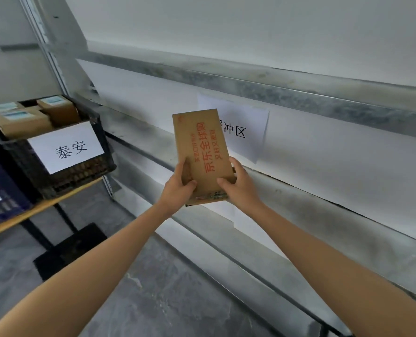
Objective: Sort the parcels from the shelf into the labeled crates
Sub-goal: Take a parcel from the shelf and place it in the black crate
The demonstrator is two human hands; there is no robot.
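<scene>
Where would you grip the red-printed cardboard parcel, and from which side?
At its near short end, from both long edges: the cardboard parcel is flat, so thumbs on its face and fingers round the edges clamp it, as the left hand and right hand do.

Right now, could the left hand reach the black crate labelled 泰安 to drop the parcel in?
Probably yes. The left hand grips the parcel together with the right hand, and the black crate sits off to its left, open-topped, with nothing between them. It may need a step closer.
</scene>
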